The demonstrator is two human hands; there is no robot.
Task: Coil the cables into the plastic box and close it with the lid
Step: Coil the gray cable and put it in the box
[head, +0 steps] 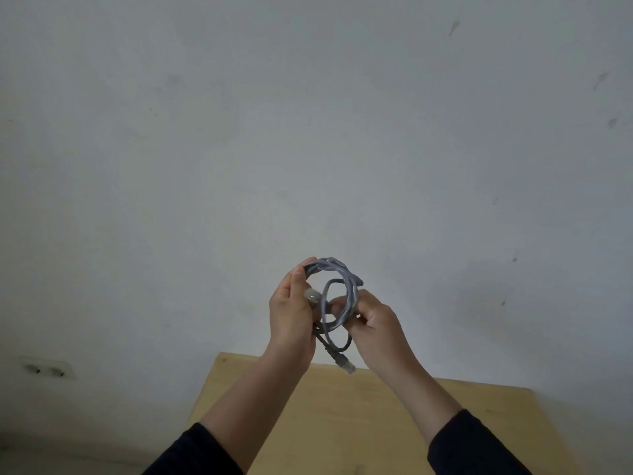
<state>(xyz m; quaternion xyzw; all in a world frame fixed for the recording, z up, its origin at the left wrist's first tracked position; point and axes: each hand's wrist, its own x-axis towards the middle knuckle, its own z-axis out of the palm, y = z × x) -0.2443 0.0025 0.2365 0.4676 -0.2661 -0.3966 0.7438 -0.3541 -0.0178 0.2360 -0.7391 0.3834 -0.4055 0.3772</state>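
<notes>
**Grey cable wound in mid-air, both hands on the coil**

Fingers (301,272) of the left hand (291,313) curl round the left side of the coil, thumb lying along the outside, tips reaching the top of the loops. Right hand (373,320) pinches the right side of the bundle between thumb and bent fingers; a smaller inner loop sits at its fingertips. Neither hand is spread wide; both are closed on the cable.

Grey cable (342,279): held up in front of the wall (308,114), above the far edge of the wooden table (376,423). Several turns stacked into a rough ring. One clear plug (313,296) rests against the left palm. The other end hangs down from the bottom of the coil, its connector (347,365) dangling free just over the table's far edge.

Handling, as judged: light, flexible, but springy; the turns will likely try to open if the grip loosens. Sheath looks smooth, so a pinch across all the turns together should hold better than gripping one strand. The connectors probably carry small latch tabs that may snag or snap; best take hold of the coil itself, at opposite sides, and tuck the loose tail in.

Plastic box and lid: not in view. Double wall socket (48,370) low at far left.
</notes>
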